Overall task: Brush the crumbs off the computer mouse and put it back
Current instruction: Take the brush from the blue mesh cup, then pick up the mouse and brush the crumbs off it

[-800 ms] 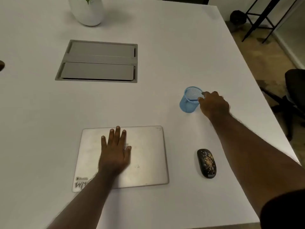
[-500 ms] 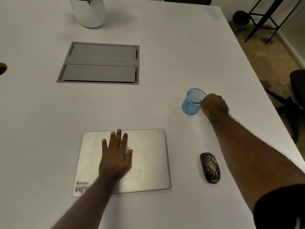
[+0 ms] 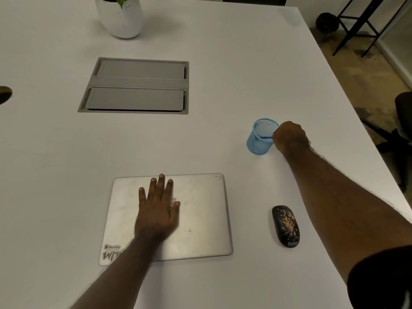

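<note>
A black computer mouse (image 3: 286, 226) lies on the white table (image 3: 223, 85) at the near right, its top speckled with tan crumbs. Beyond it stands a blue mesh cup (image 3: 259, 139). My right hand (image 3: 289, 137) is at the cup's right rim, fingers closed around a thin blue handle (image 3: 265, 137) that sticks out of the cup; what the handle belongs to is hidden. My left hand (image 3: 159, 208) lies flat, fingers spread, on a closed silver laptop (image 3: 200, 219) to the left of the mouse.
A grey cable hatch (image 3: 137, 85) is set into the table's middle. A white plant pot (image 3: 121, 16) stands at the far edge. The table's right edge runs close to the mouse; a black office chair (image 3: 401, 121) and dark stand legs are on the floor beyond.
My right hand has closed from loose fingers at the cup's rim into a fist on the blue handle. My left hand and the mouse stay put; the view shifted slightly.
</note>
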`<act>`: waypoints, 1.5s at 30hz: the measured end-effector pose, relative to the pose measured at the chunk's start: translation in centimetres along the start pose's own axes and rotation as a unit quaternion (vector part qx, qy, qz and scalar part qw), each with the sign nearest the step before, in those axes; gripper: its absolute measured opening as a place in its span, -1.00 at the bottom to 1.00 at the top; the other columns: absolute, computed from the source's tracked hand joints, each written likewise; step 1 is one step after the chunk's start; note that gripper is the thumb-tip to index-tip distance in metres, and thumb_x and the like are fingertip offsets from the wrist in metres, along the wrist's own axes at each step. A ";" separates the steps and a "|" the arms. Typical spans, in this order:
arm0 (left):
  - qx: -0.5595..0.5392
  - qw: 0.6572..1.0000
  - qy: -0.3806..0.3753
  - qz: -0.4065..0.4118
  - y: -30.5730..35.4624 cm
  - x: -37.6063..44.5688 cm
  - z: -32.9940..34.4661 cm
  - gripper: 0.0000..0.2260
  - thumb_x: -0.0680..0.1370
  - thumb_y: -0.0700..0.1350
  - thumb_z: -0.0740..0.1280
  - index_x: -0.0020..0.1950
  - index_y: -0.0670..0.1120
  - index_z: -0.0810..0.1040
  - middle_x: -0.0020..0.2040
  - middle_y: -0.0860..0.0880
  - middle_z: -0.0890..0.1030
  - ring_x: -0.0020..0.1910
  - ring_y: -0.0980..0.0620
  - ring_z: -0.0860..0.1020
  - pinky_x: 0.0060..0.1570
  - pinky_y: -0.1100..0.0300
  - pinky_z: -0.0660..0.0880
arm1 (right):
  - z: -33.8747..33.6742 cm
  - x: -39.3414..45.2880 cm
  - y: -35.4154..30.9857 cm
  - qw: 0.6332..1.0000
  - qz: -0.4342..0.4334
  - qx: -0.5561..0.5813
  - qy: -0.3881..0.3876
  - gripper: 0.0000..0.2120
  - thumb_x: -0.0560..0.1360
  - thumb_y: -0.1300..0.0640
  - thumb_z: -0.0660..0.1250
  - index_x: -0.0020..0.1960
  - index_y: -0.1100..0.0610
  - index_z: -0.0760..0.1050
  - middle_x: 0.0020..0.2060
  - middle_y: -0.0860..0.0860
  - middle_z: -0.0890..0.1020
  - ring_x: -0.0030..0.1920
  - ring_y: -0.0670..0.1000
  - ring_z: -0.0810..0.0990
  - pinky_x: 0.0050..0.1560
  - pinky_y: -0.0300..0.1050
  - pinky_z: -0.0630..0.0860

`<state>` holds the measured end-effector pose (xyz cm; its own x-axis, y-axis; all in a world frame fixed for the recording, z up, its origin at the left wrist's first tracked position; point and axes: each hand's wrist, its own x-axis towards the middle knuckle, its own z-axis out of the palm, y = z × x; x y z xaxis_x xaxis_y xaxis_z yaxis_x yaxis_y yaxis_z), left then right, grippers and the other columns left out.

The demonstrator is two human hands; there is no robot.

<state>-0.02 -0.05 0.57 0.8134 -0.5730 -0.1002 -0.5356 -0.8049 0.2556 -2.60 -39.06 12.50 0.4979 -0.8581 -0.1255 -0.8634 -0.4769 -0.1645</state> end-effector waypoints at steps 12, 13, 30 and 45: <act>-0.026 1.000 0.004 -0.011 1.3 0.2 -1.3 -0.44 0.55 0.06 0.07 0.54 -0.09 0.21 0.60 -0.10 0.08 0.58 -0.11 0.03 0.51 -0.18 -0.07 | -3.2 -4.8 8.6 0.970 -0.030 0.239 0.042 -0.75 0.62 0.16 0.21 0.15 0.19 0.63 0.02 0.23 0.65 -0.04 0.20 0.63 -0.01 -0.03 0.53; -0.036 0.999 0.006 -0.007 1.8 0.2 -1.7 -0.43 0.54 0.07 0.06 0.54 -0.09 0.22 0.59 -0.11 0.09 0.58 -0.12 0.03 0.51 -0.16 -0.08 | -2.7 -6.1 10.0 0.958 -0.009 0.286 0.030 -0.76 0.62 0.15 0.22 0.12 0.19 0.63 -0.06 0.20 0.66 -0.08 0.17 0.63 -0.02 0.05 0.57; -0.474 0.808 -0.295 -0.187 26.0 -2.9 1.0 -0.71 0.53 -0.22 0.22 0.19 -0.24 0.56 0.06 -0.24 0.62 0.04 -0.18 0.59 0.15 -0.14 0.53 | 6.6 -19.2 17.7 0.766 0.217 0.596 -0.101 -0.81 0.66 0.21 0.18 -0.05 0.07 0.53 0.05 0.18 0.64 0.12 0.16 0.61 0.21 0.11 0.54; -0.618 0.675 -0.313 -0.254 27.6 -3.5 2.1 -0.89 0.61 -0.17 0.22 0.02 -0.14 0.53 0.10 -0.20 0.63 0.06 -0.11 0.62 0.10 0.00 0.59 | 5.7 -20.4 18.7 0.764 0.219 0.600 -0.091 -0.81 0.68 0.18 0.13 0.15 0.14 0.51 0.09 0.13 0.66 0.18 0.18 0.64 0.25 0.16 0.55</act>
<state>-18.14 -20.52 5.94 0.3593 -0.5355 -0.7643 0.6892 -0.3998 0.6042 -28.45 -29.37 6.42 0.2800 -0.7933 -0.5406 -0.3090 0.4587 -0.8331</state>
